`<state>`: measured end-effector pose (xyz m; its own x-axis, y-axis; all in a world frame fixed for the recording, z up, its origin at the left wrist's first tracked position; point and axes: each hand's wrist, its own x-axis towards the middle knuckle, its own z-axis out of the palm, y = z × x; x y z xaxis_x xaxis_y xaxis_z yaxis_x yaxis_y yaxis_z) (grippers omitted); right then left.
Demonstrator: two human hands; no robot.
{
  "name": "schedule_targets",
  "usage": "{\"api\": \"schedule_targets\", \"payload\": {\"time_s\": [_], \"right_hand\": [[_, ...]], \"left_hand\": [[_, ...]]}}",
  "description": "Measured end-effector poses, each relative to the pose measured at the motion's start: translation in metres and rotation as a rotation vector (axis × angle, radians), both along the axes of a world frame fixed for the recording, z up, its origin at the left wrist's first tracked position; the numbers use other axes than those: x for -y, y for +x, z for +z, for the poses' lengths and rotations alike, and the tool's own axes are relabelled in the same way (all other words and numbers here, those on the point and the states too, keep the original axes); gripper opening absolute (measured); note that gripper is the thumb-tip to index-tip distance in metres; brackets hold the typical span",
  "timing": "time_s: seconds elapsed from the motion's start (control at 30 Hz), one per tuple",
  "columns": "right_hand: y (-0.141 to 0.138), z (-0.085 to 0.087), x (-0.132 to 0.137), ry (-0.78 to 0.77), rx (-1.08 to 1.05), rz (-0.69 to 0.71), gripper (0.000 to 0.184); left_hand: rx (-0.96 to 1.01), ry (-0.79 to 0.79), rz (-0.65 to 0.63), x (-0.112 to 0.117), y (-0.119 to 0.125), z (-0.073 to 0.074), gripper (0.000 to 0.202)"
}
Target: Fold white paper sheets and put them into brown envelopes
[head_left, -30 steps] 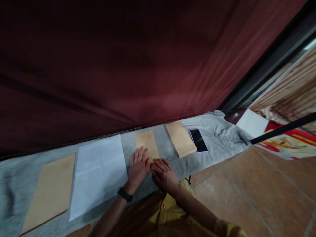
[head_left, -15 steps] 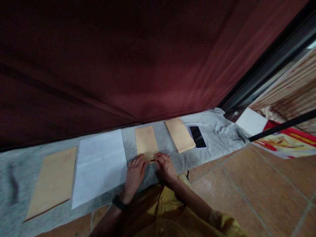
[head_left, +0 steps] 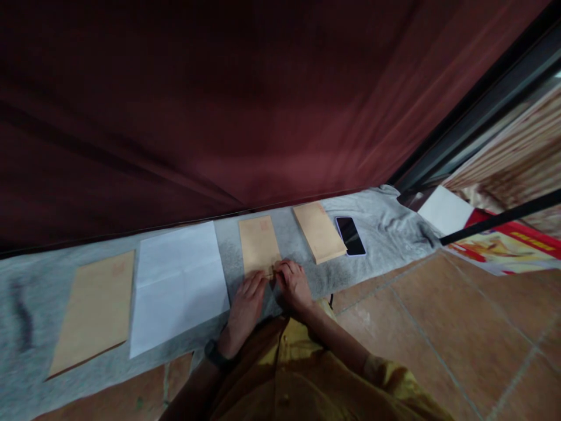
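A brown paper envelope point(head_left: 259, 242) with a small reddish print lies in front of me on the grey cloth. At its near edge, my left hand point(head_left: 248, 301) has its fingers closed on the left part. My right hand point(head_left: 294, 285) pinches the same edge just to the right, thumb and fingers together. The fingertips of both hands nearly meet there and cover part of the edge. To the left rests a white sheet of paper point(head_left: 177, 286) with faint creases. A larger brown envelope point(head_left: 94, 310) lies beyond it, and a stack of brown envelopes point(head_left: 319, 231) sits to the right.
A phone point(head_left: 350, 235) with a dark screen lies beside the stack on the grey cloth point(head_left: 385, 216). A dark red curtain point(head_left: 263, 117) hangs right behind the surface. On the tiled floor point(head_left: 416, 327) at right stands a red and yellow printed box point(head_left: 508, 245).
My left hand has slid right along the envelope's near edge, closer to my right hand. The whole view has shifted slightly; the other papers and phone stay in place.
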<state>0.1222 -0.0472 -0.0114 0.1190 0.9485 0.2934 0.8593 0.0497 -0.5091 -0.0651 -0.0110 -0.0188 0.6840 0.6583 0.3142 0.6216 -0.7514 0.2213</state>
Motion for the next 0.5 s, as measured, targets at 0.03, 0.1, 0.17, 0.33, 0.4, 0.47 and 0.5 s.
{"api": "schedule_targets", "payload": {"time_s": [0.03, 0.1, 0.17, 0.33, 0.4, 0.47, 0.5], "right_hand": [[0.000, 0.000, 0.000, -0.004, -0.003, -0.003, 0.010], [0.000, -0.001, 0.000, -0.013, -0.005, -0.008, 0.011], [0.000, -0.002, 0.001, -0.015, -0.007, -0.005, 0.014], [-0.009, -0.004, 0.010, 0.031, -0.007, 0.182, 0.032], [-0.013, -0.004, 0.016, 0.014, 0.016, 0.266, 0.041], [-0.015, -0.005, 0.021, -0.015, 0.051, 0.286, 0.048], [-0.015, -0.005, 0.023, -0.025, 0.067, 0.282, 0.050]], "left_hand": [[-0.022, -0.001, -0.053, 0.003, -0.001, 0.000, 0.044], [-0.052, -0.008, -0.108, 0.009, -0.003, -0.001, 0.046], [-0.067, -0.016, -0.101, 0.012, -0.004, 0.000, 0.045], [-0.100, -0.048, -0.096, 0.011, -0.004, -0.001, 0.046], [-0.111, -0.065, -0.085, 0.011, -0.004, -0.003, 0.048], [-0.117, -0.076, -0.071, 0.012, -0.004, -0.004, 0.051], [-0.118, -0.074, -0.069, 0.013, -0.004, -0.005, 0.052]]}}
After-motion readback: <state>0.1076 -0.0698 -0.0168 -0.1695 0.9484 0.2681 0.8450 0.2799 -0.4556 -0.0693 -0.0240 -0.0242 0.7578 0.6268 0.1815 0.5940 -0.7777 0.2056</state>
